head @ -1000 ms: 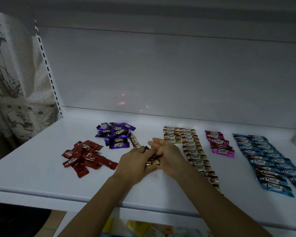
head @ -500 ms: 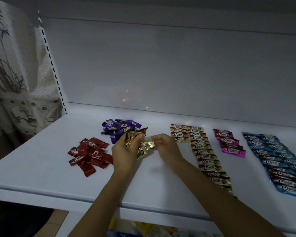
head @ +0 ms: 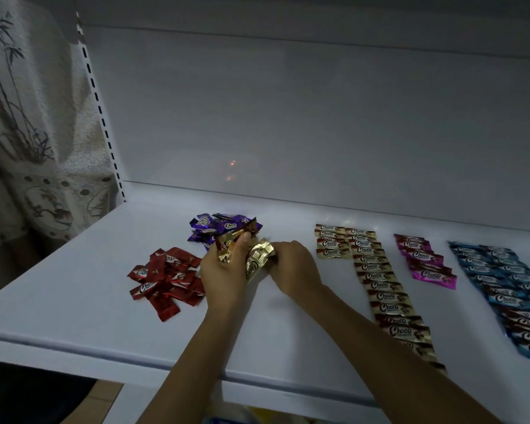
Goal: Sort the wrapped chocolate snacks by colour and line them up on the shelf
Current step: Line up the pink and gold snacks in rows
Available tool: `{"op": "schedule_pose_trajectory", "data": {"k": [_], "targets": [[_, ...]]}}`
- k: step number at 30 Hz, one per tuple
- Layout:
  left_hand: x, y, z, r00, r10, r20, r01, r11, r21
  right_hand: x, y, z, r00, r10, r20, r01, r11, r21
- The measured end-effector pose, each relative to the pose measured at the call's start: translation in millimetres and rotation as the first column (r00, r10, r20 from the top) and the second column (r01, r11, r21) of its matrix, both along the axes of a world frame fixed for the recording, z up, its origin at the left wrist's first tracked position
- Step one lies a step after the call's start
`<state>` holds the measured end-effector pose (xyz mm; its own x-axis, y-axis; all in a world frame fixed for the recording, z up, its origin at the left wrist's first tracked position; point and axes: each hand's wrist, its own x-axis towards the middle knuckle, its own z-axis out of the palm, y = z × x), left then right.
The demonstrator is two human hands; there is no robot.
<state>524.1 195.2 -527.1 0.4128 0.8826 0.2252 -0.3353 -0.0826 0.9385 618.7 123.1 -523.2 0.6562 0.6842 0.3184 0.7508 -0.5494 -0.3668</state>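
Both-handed: gripping gold snacks (head: 256, 257) in left hand (head: 224, 278), pinching one end with right hand (head: 295, 267) just beside. Light, crinkly, probably slippery; best taken by flat crimped ends.

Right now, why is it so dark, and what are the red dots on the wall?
Head view: dim all over, brightest along the back of the shelf; the reddish dots look like small reflections on the glossy back panel; the gold wrappers glint.

2 bare forearms (head: 196, 356) — left hand (head: 224, 272), right hand (head: 296, 267)
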Motion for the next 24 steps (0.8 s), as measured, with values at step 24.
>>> {"op": "schedule_pose_trajectory", "data": {"k": [24], "targets": [[20,-50,-2,0.984,-0.176,0.0,0.175,0.977,-0.121,26,-121,42,0.709,0.044,-0.704,0.31,0.877,0.367]]}}
